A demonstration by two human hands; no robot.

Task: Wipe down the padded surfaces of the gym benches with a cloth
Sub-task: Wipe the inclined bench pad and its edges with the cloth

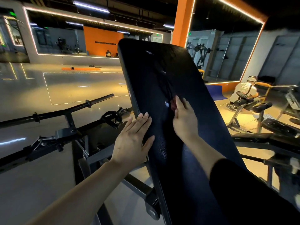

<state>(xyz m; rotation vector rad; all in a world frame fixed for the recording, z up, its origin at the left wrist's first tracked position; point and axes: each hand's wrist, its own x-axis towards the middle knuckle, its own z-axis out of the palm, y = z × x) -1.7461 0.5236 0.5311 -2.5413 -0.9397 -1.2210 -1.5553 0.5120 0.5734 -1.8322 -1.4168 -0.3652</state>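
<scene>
A long black padded bench back (162, 75) tilts up and away from me through the middle of the view. My left hand (133, 138) lies flat with straight fingers on the pad's left edge. My right hand (183, 117) presses on the middle of the pad, fingers straight. A small reddish bit of cloth (173, 104) shows at its fingertips; most of the cloth is hidden under the hand. A dark crumpled streak runs up the pad above the hand.
A black barbell (68, 109) and the bench's steel frame (90, 153) stand to the left. Other exercise machines (259, 114) fill the right side, where a person (245, 91) sits. An orange mat (81, 69) lies on the glossy floor far off, before mirrored walls.
</scene>
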